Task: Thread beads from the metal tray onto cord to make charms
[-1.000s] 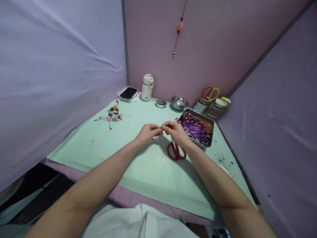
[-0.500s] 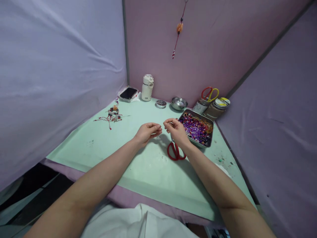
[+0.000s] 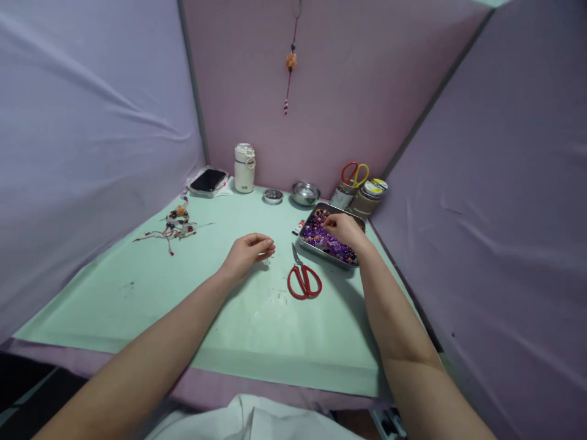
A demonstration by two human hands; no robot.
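Observation:
My left hand (image 3: 250,253) is held above the middle of the table, thumb and fingers pinched together. Whatever it pinches is too small to make out; faint clear bits show just beneath the fingertips. Over a metal tray (image 3: 321,252) filled with purple, red and dark beads (image 3: 318,229), my right hand (image 3: 346,230) points its closed fingertips down at the beads. I cannot tell what, if anything, lies between those fingertips. Red-handled scissors (image 3: 305,282) lie between my hands, blades pointing away from me.
Beaded cords (image 3: 177,225) lie at the left. Along the back stand a phone (image 3: 208,181), a white bottle (image 3: 244,170), a small round container (image 3: 273,196), a metal bowl (image 3: 306,194) and jars (image 3: 367,200), one holding scissors (image 3: 355,174). A beaded string (image 3: 291,61) hangs on the wall.
My right hand has moved away from my left hand to over the bead tray. The left hand stays pinched above the table. The whole view has shifted toward the right.

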